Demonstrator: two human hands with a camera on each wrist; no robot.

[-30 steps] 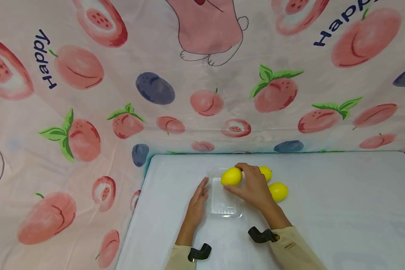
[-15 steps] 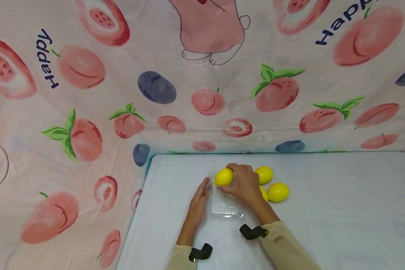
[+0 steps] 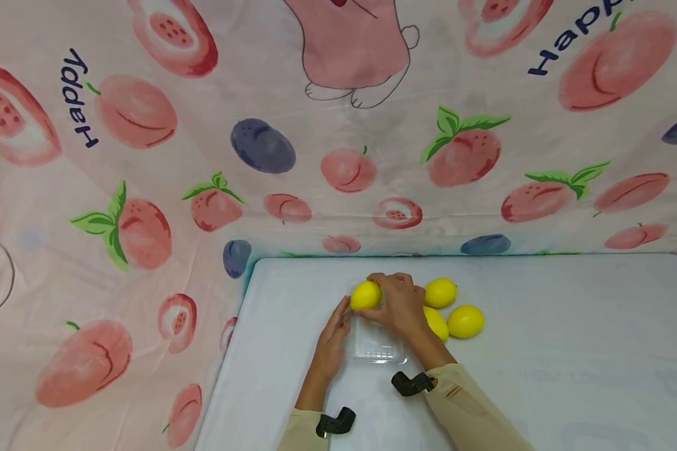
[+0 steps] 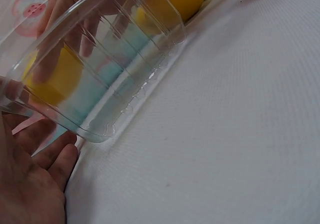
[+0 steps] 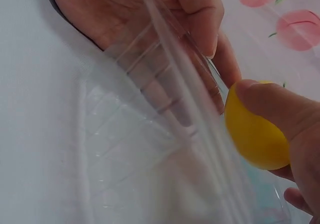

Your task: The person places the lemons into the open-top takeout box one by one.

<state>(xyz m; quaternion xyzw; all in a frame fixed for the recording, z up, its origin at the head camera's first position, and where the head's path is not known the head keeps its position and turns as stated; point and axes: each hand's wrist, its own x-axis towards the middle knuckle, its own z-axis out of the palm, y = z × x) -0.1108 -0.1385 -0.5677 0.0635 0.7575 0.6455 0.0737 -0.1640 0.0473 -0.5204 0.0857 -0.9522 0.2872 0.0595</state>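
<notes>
A yellow lemon (image 3: pixel 365 295) is gripped between the thumb and fingers of my right hand (image 3: pixel 397 307), over the far left part of a clear plastic box (image 3: pixel 377 347). Through the box's see-through wall, the held lemon (image 4: pixel 57 76) appears in the left wrist view. My left hand (image 3: pixel 331 344) lies along the box's left side with its fingers fairly straight, the fingertips at the wall. In the right wrist view, the thumb presses the lemon (image 5: pixel 257 129) from above, and the left hand (image 5: pixel 150 24) shows behind the clear wall.
Three more lemons lie on the white table (image 3: pixel 570 351) right of the box: one at the back (image 3: pixel 440 292), one to the right (image 3: pixel 466 321), one partly behind my right wrist (image 3: pixel 436 323). A fruit-printed cloth (image 3: pixel 350 131) hangs behind and at left.
My right hand has carried the lemon leftward across the box toward the left hand. A lemon formerly hidden behind the right hand now shows. The left hand keeps its place.
</notes>
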